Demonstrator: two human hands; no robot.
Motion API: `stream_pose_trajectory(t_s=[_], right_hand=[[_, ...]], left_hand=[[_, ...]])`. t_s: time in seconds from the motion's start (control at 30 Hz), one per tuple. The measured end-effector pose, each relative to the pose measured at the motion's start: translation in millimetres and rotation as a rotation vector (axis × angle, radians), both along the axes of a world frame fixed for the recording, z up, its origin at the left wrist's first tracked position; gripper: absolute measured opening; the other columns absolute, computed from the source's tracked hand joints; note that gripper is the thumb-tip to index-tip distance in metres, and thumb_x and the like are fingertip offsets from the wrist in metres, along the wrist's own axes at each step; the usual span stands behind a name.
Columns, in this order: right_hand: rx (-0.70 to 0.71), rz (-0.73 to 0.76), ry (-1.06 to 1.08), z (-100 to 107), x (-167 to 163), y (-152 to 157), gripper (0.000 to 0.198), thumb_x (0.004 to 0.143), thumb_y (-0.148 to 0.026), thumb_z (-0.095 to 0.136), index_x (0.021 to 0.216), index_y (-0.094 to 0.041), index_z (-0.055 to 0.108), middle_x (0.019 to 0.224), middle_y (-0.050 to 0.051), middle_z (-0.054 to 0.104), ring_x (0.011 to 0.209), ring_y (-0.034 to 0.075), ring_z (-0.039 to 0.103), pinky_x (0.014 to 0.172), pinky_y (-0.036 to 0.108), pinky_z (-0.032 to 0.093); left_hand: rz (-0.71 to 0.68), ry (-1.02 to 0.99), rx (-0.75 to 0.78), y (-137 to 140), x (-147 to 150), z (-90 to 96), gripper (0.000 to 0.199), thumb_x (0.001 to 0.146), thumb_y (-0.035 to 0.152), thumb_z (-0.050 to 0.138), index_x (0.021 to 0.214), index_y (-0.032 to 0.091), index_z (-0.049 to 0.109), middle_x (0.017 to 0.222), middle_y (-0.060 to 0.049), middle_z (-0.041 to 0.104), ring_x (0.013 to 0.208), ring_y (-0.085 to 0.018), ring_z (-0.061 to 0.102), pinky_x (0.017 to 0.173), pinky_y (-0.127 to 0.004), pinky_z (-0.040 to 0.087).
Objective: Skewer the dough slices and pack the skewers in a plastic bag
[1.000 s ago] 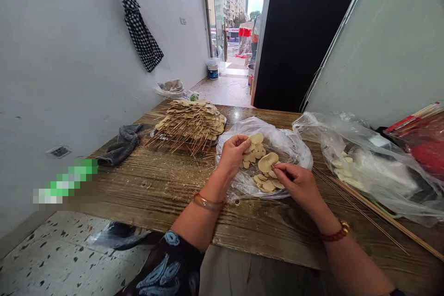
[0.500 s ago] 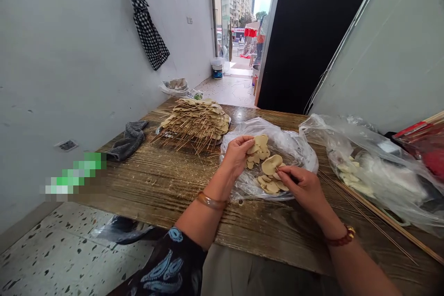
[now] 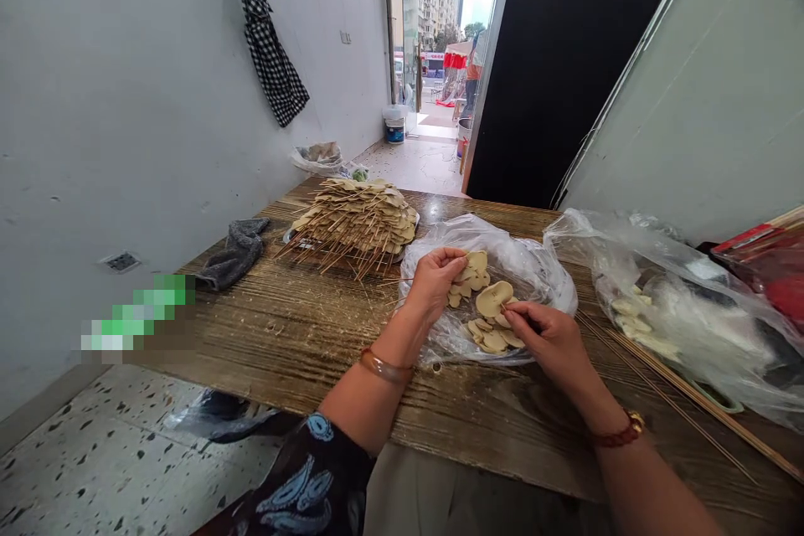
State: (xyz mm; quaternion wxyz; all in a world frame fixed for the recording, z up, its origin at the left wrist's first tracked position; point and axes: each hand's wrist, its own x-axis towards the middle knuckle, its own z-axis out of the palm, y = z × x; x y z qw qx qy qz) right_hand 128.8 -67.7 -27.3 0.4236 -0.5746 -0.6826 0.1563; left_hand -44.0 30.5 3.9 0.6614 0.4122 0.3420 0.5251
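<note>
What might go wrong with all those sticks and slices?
The pile is heaped high, so the top ones might slide off. The loose sticks lie beside the right hand, so a bump might knock them. And the slice at its fingertips looks thin, so it might tear.

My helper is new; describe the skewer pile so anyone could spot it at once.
Find the wooden table. Toward its far side, left of the plastic bag by the left hand, sits the pile. Unlike the bag's low heap of slices, it rises high and bristles with thin sticks.
</note>
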Motion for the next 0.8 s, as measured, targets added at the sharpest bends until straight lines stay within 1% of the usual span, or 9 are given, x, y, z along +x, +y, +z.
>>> stream_pose_trajectory(t_s=[0.23,0.43,0.57,0.67,0.8], right_hand=[[-0.003,-0.001,0.006,-0.3,1.2,0.2,0.025,0.087,-0.037,0.054,0.086,-0.02,0.072,0.082,0.005,0.075,0.071,0.02,0.067,0.064,0.03,0.052],[-0.008,-0.011,0.01,1.2,0.3,0.1,0.025,0.087,-0.037,0.054,0.086,-0.02,0.072,0.082,0.005,0.075,0.071,0.02,0.067,0.062,0.028,0.05],[-0.019,-0.029,0.009,1.9,-1.1,0.3,0.025,0.087,-0.036,0.053,0.085,-0.019,0.072,0.081,0.005,0.074,0.069,0.02,0.066,0.062,0.029,0.05],[-0.029,-0.038,0.039,2.2,-1.7,0.3,0.026,0.087,-0.037,0.053,0.085,-0.018,0.072,0.078,0.005,0.073,0.067,0.019,0.065,0.06,0.028,0.049],[-0.057,-0.044,0.11,2.0,-1.4,0.3,0.028,0.086,-0.039,0.053,0.084,-0.017,0.072,0.072,0.004,0.07,0.064,0.018,0.063,0.055,0.026,0.046]], left_hand=[[0.047,0.075,0.112,0.4,1.1,-0.5,0.019,0.06,0.023,0.072,0.075,0.014,0.064,0.057,0.004,0.057,0.048,-0.005,0.045,0.049,-0.017,0.034],[0.116,0.228,0.263,2.9,1.0,-4.5,0.013,0.064,0.02,0.069,0.075,0.015,0.063,0.06,0.003,0.058,0.052,-0.006,0.048,0.051,-0.018,0.036],[0.119,0.298,0.334,2.3,1.1,-4.5,0.008,0.067,0.019,0.066,0.073,0.015,0.062,0.06,0.004,0.057,0.054,-0.007,0.048,0.052,-0.018,0.036],[0.09,0.319,0.356,0.8,2.8,-4.6,0.007,0.067,0.018,0.066,0.073,0.015,0.063,0.061,0.003,0.057,0.055,-0.008,0.049,0.053,-0.018,0.036],[-0.059,0.289,0.353,-2.4,6.4,-5.0,0.01,0.067,0.019,0.069,0.075,0.014,0.064,0.063,0.002,0.059,0.055,-0.007,0.048,0.053,-0.018,0.035]])
